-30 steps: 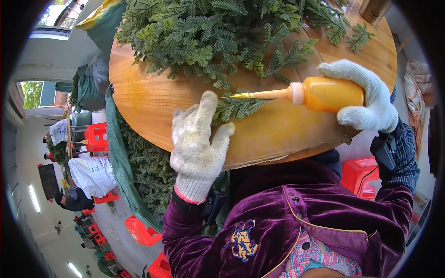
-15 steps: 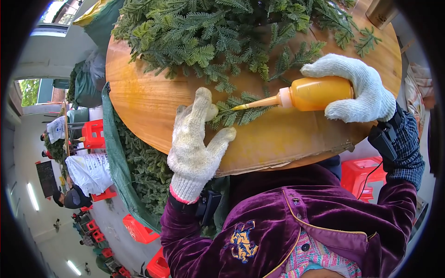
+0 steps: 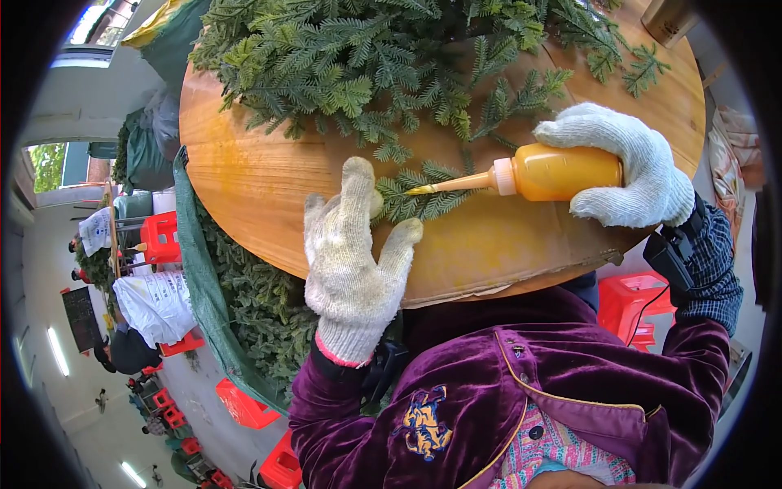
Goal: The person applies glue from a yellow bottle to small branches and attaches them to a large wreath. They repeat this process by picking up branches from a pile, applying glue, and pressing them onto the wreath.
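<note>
My right hand (image 3: 631,163), in a white knit glove, wraps round a soft squeeze bottle (image 3: 566,173) of orange-yellow liquid. The bottle lies nearly level, and its long tapered nozzle (image 3: 456,183) points left over a small green fir sprig (image 3: 432,196). Yellow colour shows at the nozzle's tip, close to the needles. My left hand (image 3: 354,261), in a worn, stained white glove, is beside the sprig's left end. Its index finger stretches upward and its thumb stands apart. A further fingertip shows by the needles; whether it touches them I cannot tell.
A big heap of artificial fir branches (image 3: 350,65) covers the far side of the round wooden table (image 3: 236,155). A brown cylinder (image 3: 668,20) stands at the far right. Left of the table, a green sack (image 3: 208,293) holds more branches. Red stools (image 3: 631,297) stand around.
My left hand has shifted slightly right, closer to the sprig, and hides more of its left end. The bottle in my right hand has dropped a little nearer and stays above the sprig.
</note>
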`<state>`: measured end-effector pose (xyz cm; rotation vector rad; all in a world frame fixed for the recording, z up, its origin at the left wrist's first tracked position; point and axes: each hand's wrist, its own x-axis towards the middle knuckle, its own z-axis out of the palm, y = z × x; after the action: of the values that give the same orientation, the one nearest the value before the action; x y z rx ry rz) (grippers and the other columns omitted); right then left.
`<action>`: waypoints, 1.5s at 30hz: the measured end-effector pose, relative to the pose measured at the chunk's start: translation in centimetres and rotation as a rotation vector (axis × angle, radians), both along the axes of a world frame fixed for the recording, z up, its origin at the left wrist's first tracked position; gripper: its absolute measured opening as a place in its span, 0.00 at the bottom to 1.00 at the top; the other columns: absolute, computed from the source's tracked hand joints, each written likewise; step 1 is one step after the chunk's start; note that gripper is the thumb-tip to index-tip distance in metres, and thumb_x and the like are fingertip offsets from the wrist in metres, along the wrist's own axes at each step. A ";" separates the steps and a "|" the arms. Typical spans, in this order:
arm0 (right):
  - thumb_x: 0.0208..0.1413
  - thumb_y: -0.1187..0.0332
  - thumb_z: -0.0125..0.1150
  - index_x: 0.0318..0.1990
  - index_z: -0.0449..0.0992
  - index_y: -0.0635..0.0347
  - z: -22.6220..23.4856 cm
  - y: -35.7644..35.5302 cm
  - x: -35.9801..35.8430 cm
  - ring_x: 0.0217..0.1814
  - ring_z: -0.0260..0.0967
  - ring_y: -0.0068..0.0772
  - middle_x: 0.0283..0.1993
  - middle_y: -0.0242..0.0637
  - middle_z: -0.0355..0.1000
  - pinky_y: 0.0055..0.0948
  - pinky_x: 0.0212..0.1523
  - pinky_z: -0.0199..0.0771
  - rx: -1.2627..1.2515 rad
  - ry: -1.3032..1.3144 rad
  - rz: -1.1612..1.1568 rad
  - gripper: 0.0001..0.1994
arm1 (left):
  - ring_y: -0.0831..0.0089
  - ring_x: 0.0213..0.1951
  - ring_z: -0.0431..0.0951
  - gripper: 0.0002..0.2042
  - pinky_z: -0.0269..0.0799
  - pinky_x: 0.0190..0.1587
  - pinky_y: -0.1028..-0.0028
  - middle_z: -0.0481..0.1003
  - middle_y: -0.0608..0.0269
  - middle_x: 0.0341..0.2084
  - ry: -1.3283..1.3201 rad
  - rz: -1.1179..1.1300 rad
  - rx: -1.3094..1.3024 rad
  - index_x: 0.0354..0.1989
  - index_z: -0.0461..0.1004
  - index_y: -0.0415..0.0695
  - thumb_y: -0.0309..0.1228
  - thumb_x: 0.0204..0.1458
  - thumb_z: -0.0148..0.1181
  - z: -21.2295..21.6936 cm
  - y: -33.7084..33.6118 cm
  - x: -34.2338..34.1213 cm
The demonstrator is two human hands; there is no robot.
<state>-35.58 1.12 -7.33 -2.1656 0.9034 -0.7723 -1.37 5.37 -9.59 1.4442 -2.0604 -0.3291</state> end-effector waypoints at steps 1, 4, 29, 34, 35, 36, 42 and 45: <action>0.45 0.57 0.76 0.58 0.77 0.67 0.1 0.0 0.0 0.57 0.75 0.47 0.55 0.48 0.76 0.41 0.60 0.71 0.001 -0.001 -0.001 0.33 | 0.58 0.43 0.78 0.41 0.65 0.63 0.55 0.78 0.53 0.41 -0.001 -0.001 0.001 0.69 0.63 0.35 0.26 0.42 0.75 -0.1 -0.1 0.0; 0.46 0.59 0.76 0.59 0.76 0.67 0.6 -0.2 0.2 0.56 0.75 0.48 0.55 0.49 0.76 0.41 0.59 0.72 -0.028 -0.014 0.048 0.32 | 0.58 0.40 0.76 0.41 0.67 0.57 0.56 0.77 0.53 0.37 0.033 -0.018 -0.010 0.68 0.64 0.35 0.27 0.42 0.75 -0.1 -0.4 0.2; 0.40 0.78 0.65 0.58 0.77 0.67 5.6 -1.2 0.3 0.43 0.78 0.46 0.43 0.49 0.78 0.38 0.45 0.78 -0.273 0.219 0.160 0.29 | 0.57 0.36 0.77 0.38 0.67 0.50 0.56 0.78 0.53 0.33 -0.094 -0.126 0.007 0.64 0.67 0.34 0.29 0.42 0.75 1.4 -1.2 0.3; 0.38 0.80 0.63 0.58 0.76 0.66 5.4 -0.9 0.0 0.40 0.77 0.46 0.42 0.48 0.78 0.36 0.42 0.78 -0.259 0.157 0.161 0.31 | 0.62 0.43 0.77 0.38 0.75 0.50 0.65 0.78 0.54 0.41 -0.168 -0.074 0.080 0.67 0.67 0.39 0.28 0.43 0.74 1.7 -1.2 0.4; 0.38 0.81 0.63 0.58 0.76 0.66 5.6 -0.7 0.0 0.40 0.77 0.46 0.42 0.48 0.77 0.35 0.41 0.78 -0.263 0.189 0.148 0.31 | 0.62 0.43 0.77 0.38 0.75 0.50 0.65 0.77 0.54 0.41 -0.150 -0.074 0.087 0.68 0.67 0.39 0.28 0.44 0.74 1.6 -1.2 0.4; 0.38 0.81 0.63 0.58 0.76 0.66 5.7 -0.5 -0.1 0.39 0.77 0.45 0.42 0.48 0.77 0.35 0.41 0.77 -0.264 0.223 0.132 0.31 | 0.62 0.43 0.77 0.38 0.75 0.50 0.65 0.77 0.54 0.41 -0.131 -0.075 0.096 0.68 0.67 0.39 0.28 0.44 0.74 1.6 -1.2 0.3; 0.42 0.76 0.65 0.59 0.75 0.68 5.7 -0.4 -1.1 0.40 0.76 0.46 0.42 0.48 0.77 0.37 0.42 0.76 -0.264 0.224 0.149 0.30 | 0.58 0.36 0.77 0.39 0.66 0.53 0.54 0.77 0.55 0.32 -0.085 -0.124 0.027 0.64 0.66 0.33 0.29 0.41 0.75 1.2 -1.6 0.3; 0.44 0.72 0.65 0.59 0.75 0.69 5.8 -0.4 -1.4 0.40 0.76 0.46 0.42 0.48 0.76 0.38 0.43 0.76 -0.248 0.183 0.168 0.29 | 0.59 0.36 0.76 0.39 0.66 0.54 0.54 0.76 0.55 0.31 -0.088 -0.111 0.028 0.65 0.66 0.33 0.29 0.41 0.75 1.2 -1.6 0.3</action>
<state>-36.94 0.71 -1.50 -2.5266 0.7334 -0.6388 -1.02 3.75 -8.39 1.3861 -2.2197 -0.3460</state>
